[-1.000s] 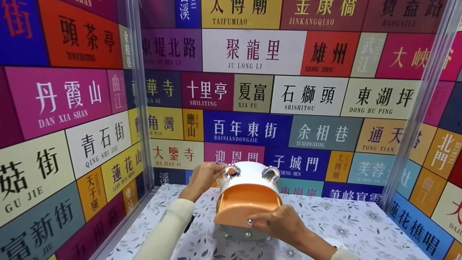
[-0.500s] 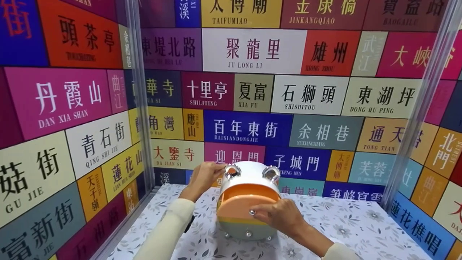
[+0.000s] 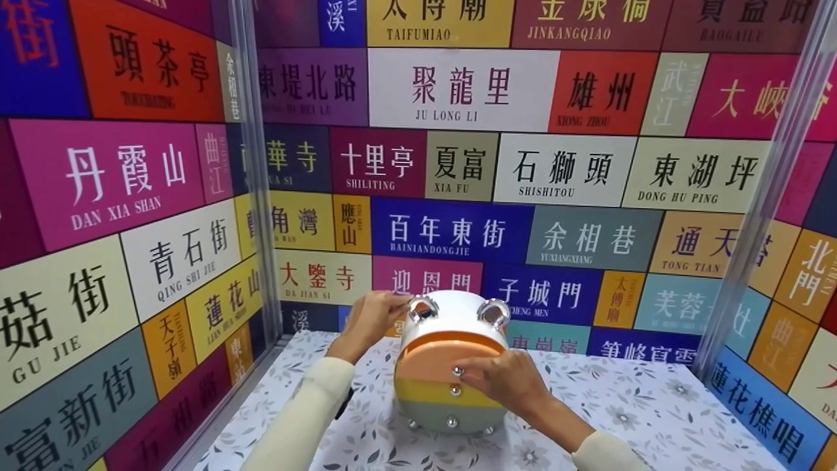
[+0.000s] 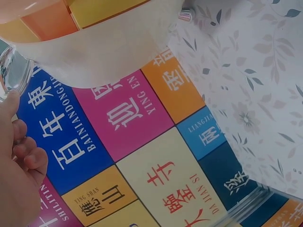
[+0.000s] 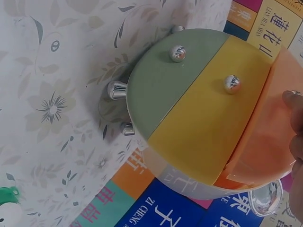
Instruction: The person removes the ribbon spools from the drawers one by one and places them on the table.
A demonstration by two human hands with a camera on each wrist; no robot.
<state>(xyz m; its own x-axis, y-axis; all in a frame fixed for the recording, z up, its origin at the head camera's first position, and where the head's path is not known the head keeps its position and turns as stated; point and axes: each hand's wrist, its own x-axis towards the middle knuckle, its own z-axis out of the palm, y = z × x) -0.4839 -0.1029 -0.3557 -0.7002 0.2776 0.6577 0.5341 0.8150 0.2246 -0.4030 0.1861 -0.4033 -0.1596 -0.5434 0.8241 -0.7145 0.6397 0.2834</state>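
On the table stands a small round drawer box with a white shell [image 3: 454, 302]. Its front has an orange drawer [image 3: 425, 363], a yellow drawer [image 3: 422, 391] and a green drawer [image 3: 425, 415], each with a silver ball knob. Two clear, shiny ring-shaped ears sit on top. With my left hand [image 3: 376, 319] I pinch the left ring ear [image 4: 14, 68]. My right hand [image 3: 513, 384] pinches the knob of the orange drawer, the fingers covering much of it in the right wrist view. That drawer still stands slightly out from the shell; the yellow and green ones look flush.
A white tabletop with a leaf pattern [image 3: 628, 412] carries the box on short silver feet [image 5: 117, 90]. Colourful sign-printed walls [image 3: 451, 229] rise behind and at the sides. A green-and-white item [image 5: 8, 208] shows partly at the corner of the right wrist view.
My right hand has pushed the orange drawer inward, from well pulled out to nearly in, uncovering the yellow drawer's front and knob. My left hand keeps its place on the ring ear.
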